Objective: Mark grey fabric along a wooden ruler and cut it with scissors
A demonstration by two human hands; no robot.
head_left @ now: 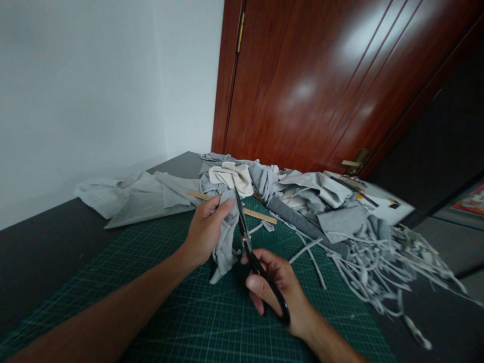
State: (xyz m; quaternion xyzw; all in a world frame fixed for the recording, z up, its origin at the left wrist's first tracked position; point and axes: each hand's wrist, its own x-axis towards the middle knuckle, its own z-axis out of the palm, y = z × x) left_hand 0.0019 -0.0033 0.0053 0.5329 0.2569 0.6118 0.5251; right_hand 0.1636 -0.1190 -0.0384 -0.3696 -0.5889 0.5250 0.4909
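Observation:
My left hand (pixel 206 229) pinches a piece of grey fabric (pixel 226 247) between thumb and fingers, and its lower end hangs down over the mat. In my right hand (pixel 278 282) is a pair of black scissors (pixel 246 247), fingers in the handle loops. The blades point up and away, right beside the fabric's edge; whether they are cutting into it I cannot tell. Behind the hands a wooden ruler (pixel 259 216) lies across the mat, partly hidden by my left hand and the fabric.
A green cutting mat (pixel 181 312) covers the dark table (pixel 41 222). Grey cloth (pixel 151 199) lies at the left. At the back are a cream cloth (pixel 230 176) and heaped grey fabric (pixel 313 186). Tangled strips (pixel 381 277) and a clipboard (pixel 395 206) are right, near a wooden door (pixel 295 91).

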